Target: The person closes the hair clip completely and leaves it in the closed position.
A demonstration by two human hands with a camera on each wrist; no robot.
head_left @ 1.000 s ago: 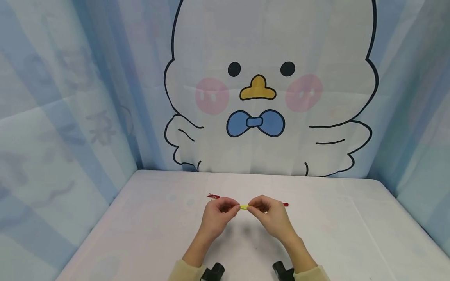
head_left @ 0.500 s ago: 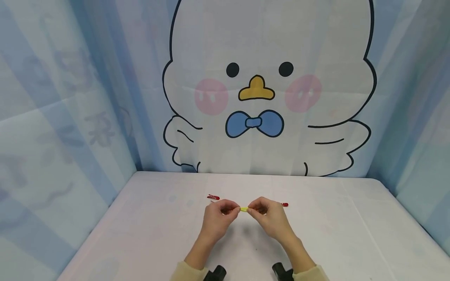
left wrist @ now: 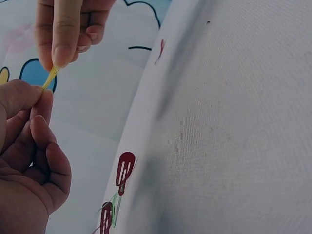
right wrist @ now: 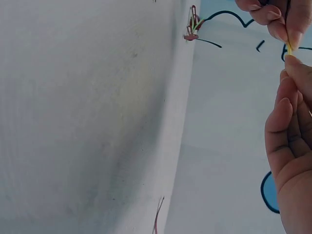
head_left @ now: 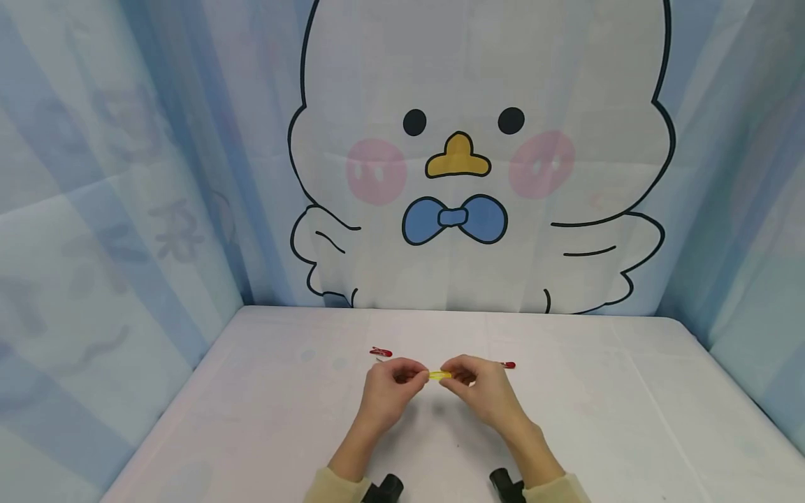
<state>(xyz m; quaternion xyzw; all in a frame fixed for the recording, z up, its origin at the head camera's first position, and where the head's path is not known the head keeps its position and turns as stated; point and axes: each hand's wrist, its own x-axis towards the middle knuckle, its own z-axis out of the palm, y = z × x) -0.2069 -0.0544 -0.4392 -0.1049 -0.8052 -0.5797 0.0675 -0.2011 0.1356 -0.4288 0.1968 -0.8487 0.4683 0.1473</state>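
A thin yellow elastic band (head_left: 436, 375) stretches between the fingertips of both hands above the white table. My left hand (head_left: 390, 392) pinches its left end with thumb and index finger. At the other end, my right hand (head_left: 487, 392) holds it between thumb and fingers. In the left wrist view the yellow strands of the band (left wrist: 50, 77) run close together from one hand to the other. Beyond the left hand lies a red hair clip (head_left: 381, 351). Another small red piece (head_left: 509, 365) shows behind the right hand, which partly hides it.
The white-covered table (head_left: 270, 405) ends at a curtain with a cartoon bird (head_left: 490, 279). In the left wrist view, thin green strands (left wrist: 115, 207) lie by a second red hair clip (left wrist: 106, 217). Black wrist cameras (head_left: 385, 487) sit at both cuffs.
The right fingertips have parted slightly, and more of the yellow band shows between the hands. Both hands have sunk a little; the red pieces lie where they were.
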